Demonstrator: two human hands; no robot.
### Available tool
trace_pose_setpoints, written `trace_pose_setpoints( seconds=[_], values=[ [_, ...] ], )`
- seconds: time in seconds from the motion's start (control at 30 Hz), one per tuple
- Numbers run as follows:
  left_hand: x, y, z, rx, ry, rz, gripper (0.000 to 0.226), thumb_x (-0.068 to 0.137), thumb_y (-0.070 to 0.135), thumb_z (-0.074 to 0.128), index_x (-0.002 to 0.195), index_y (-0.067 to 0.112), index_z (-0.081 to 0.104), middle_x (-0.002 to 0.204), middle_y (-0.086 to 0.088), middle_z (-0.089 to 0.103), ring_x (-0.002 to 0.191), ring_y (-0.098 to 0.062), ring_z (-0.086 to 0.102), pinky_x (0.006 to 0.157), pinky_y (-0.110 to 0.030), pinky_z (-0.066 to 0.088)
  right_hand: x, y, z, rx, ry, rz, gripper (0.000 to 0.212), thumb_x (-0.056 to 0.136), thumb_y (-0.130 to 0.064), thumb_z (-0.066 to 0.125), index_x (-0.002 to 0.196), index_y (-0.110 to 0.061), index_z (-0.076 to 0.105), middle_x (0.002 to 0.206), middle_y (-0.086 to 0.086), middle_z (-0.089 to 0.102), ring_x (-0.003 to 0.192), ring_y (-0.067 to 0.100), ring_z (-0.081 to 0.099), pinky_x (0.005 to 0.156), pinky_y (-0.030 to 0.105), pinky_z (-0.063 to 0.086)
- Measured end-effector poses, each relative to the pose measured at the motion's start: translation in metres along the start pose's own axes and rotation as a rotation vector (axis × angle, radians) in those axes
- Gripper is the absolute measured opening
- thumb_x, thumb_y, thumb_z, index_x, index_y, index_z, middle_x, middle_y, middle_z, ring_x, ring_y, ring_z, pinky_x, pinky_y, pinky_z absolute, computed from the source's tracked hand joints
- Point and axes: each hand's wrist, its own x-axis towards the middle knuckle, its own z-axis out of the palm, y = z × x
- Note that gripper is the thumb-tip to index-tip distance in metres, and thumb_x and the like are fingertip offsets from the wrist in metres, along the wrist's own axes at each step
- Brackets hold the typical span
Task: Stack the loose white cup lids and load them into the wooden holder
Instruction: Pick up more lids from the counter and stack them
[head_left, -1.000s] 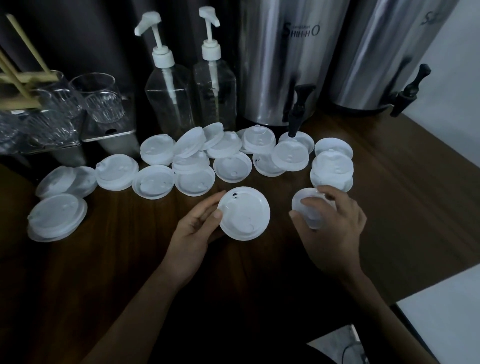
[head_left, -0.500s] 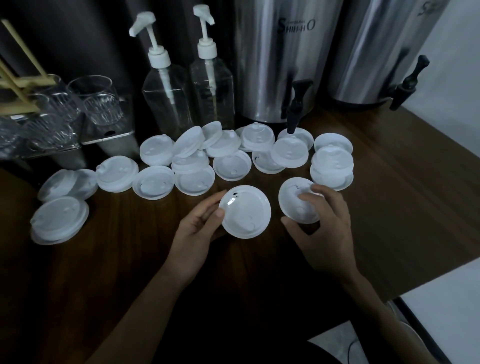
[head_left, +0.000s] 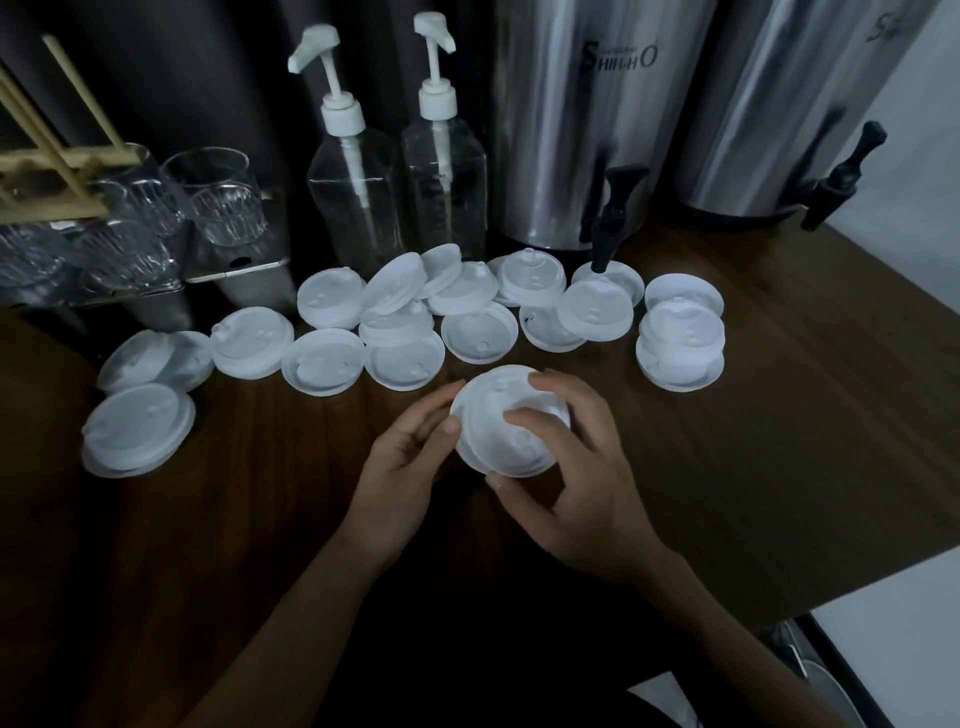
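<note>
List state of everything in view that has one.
left hand, grips held lid at its left rim.
right hand, fingers curled over held lid from the right.
held lid, tilted, in both hands.
loose lids, scattered on table, several overlapping.
pump bottles, upright, pumps fitted.
wooden holder, partly in view, no lids visible in it.

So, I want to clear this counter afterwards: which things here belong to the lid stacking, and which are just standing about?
In the job: held lid, gripped by left hand and right hand; loose lids on the counter; wooden frame far left, probably the holder.
Standing about: pump bottles; steel dispensers; glasses.
</note>
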Motion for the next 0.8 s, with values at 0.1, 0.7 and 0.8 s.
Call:
trace_pose_setpoints(
  seconds=[0.1,0.7,0.8],
  values=[
    [0.0,0.001,-0.001,0.05,-0.004,0.014,0.038,0.106,0.011,0.049,0.143,0.011,0.059,0.139,0.001,0.068,0.134,-0.016,0.061,0.113,-0.039,0.047,0.002,-0.001,0.004,0.014,-0.055,0.009,0.048,0.081,-0.027,0.084,0.122,-0.006,0.07,0.148,0.013,0.049,0.143,0.028,0.046,0.107,0.05,0.046],
    [0.003,-0.005,-0.009,-0.005,-0.057,0.017,0.038,0.106,0.011,0.044,0.142,0.011,0.055,0.134,0.001,0.069,0.129,-0.014,0.062,0.102,-0.024,0.05,0.0,0.002,0.015,0.017,-0.059,0.034,0.039,0.086,-0.036,0.084,0.114,-0.01,0.076,0.15,0.012,0.05,0.147,0.027,0.043,0.107,0.051,0.048],
    [0.003,-0.004,-0.009,-0.093,-0.073,-0.02,0.036,0.107,0.02,0.049,0.142,0.014,0.056,0.138,-0.003,0.067,0.132,-0.021,0.061,0.1,-0.026,0.052,0.0,0.001,0.015,0.02,-0.041,0.039,0.035,0.085,-0.037,0.085,0.107,-0.011,0.077,0.149,0.011,0.051,0.146,0.026,0.044,0.105,0.05,0.049]
  ],
)
